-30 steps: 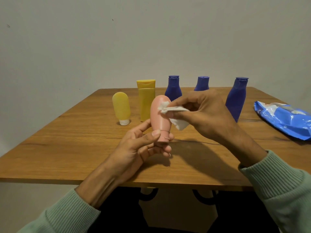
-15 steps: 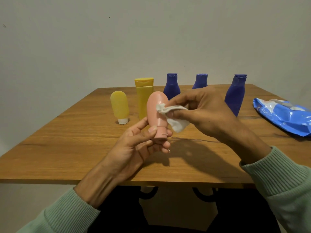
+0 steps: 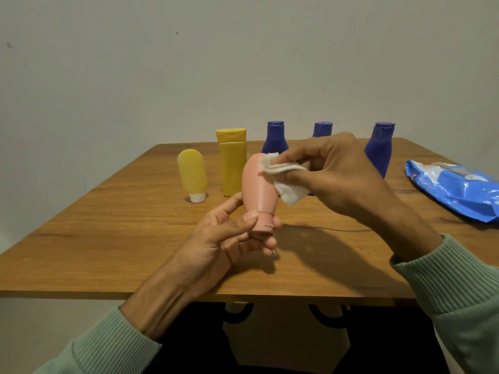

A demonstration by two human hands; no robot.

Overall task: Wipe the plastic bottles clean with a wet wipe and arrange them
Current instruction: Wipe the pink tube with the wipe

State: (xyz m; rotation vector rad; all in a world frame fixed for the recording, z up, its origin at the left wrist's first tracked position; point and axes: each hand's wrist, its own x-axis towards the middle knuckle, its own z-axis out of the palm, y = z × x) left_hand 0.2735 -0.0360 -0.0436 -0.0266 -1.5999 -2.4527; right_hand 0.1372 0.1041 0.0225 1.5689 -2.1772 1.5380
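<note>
Left hand (image 3: pixel 224 236) is palm up over the near-centre of the table (image 3: pixel 108 238), forearm coming in from the near left in a green ribbed sleeve (image 3: pixel 108 346). It holds the pink bottle (image 3: pixel 259 190) by the cap end, cap down and rounded end up, nearly upright and raised off the tabletop. The thumb tip presses on the neck at the left, the lower fingers curl round the cap from below, and one finger reaches up along the bottle's left side.

Right hand (image 3: pixel 337 174) reaches in from the near right with the back of the hand toward the camera and the wrist bent down. Its fingers and thumb are curled, pinching a bunched white wet wipe (image 3: pixel 286 182) against the upper right side of the pink bottle. A loose flap of the wipe hangs down just right of the bottle body.

A row stands on the far side of the table. At the left is a rounded yellow tube (image 3: pixel 192 174) on its white cap, and just right of it a taller yellow tube (image 3: pixel 232 163) with its cap up. Next come the left blue bottle (image 3: pixel 275 139), the middle blue bottle (image 3: pixel 322 128), mostly hidden behind the right hand, and the right blue bottle (image 3: pixel 379 149). All are upright and apart from each other.

A blue wipes pack (image 3: pixel 456 190) lies flat at the right edge of the table, well apart from the hands.
</note>
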